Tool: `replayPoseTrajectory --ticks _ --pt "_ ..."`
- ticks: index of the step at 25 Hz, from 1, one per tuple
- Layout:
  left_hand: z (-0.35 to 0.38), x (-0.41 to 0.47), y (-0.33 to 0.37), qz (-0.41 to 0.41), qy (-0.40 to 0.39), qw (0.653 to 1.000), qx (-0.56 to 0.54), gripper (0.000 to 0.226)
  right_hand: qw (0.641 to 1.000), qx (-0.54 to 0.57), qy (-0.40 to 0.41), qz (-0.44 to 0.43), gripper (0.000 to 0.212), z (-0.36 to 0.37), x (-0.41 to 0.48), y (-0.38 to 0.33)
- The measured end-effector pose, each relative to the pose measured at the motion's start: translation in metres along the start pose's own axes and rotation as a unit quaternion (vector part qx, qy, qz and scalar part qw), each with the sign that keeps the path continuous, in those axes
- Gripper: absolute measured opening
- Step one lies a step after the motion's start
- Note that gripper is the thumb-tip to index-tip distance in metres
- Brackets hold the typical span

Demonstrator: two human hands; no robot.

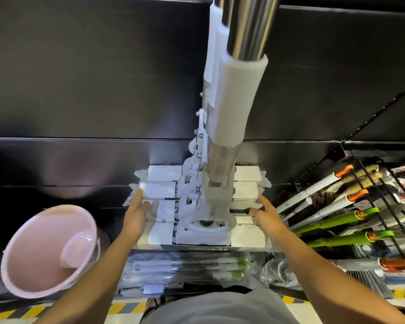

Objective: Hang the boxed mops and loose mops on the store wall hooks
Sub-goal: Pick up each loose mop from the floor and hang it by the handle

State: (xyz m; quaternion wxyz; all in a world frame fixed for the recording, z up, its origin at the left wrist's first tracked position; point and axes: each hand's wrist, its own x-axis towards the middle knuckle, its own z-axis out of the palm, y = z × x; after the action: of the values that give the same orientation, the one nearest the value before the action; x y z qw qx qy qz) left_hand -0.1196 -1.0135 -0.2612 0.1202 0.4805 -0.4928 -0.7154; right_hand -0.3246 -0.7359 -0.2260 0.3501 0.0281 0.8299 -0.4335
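A pink bucket [49, 251] sits tilted at the far left, below the black wall panel [80, 78]. The left hand [136, 213] is released, its fingers straight and pressing flat on the left ends of the mop heads [160, 233]. These heads, in white card sleeves, belong to a row of flat mops [232, 97] hanging close together, their steel handles [248, 26] running up out of view. Print on the nearest head's front edge is too blurred to read. Bagged mops [185, 267] with green parts lie beneath. The right hand [267, 213] is also released, fingers extended against the heads' right ends. Farther right, green- and orange-trimmed brooms [332, 220] lie in a wire rack [384, 183]; their red labels cannot be read.
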Motion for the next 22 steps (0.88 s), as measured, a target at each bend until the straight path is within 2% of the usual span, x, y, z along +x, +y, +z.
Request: replayPoseTrajectory --ticks 6,9,13,16,18,19,20,22 --pt "-0.006 0.006 -0.004 0.03 0.004 0.999 0.032 0.067 0.999 -0.036 -0.006 -0.023 0.046 -0.011 0.0 -0.007" --pt "-0.001 0.01 0.008 0.052 0.006 0.998 0.034 0.06 0.999 -0.021 -0.016 -0.025 0.055 -0.014 0.001 -0.019" --pt "0.007 0.025 0.026 0.075 -0.019 0.989 0.124 0.058 0.999 -0.013 -0.008 0.031 0.062 -0.007 0.033 -0.045" --pt "0.01 0.041 0.033 0.071 -0.062 0.982 0.162 0.046 0.998 -0.045 0.006 0.046 0.048 -0.005 0.055 -0.05" --pt "0.014 0.045 0.037 0.052 -0.087 0.983 0.151 0.045 0.998 -0.026 0.017 0.057 0.04 -0.001 0.058 -0.052" --pt "0.015 0.045 0.039 0.044 -0.096 0.985 0.139 0.045 0.995 -0.005 0.028 0.095 0.03 0.001 0.054 -0.059" --pt "0.015 0.047 0.037 0.037 -0.103 0.987 0.114 0.043 0.995 -0.025 0.032 0.09 0.021 0.0 0.05 -0.058" --pt "0.015 0.044 0.038 0.041 -0.113 0.989 0.091 0.039 0.995 -0.035 0.001 0.094 0.024 -0.001 0.054 -0.055"
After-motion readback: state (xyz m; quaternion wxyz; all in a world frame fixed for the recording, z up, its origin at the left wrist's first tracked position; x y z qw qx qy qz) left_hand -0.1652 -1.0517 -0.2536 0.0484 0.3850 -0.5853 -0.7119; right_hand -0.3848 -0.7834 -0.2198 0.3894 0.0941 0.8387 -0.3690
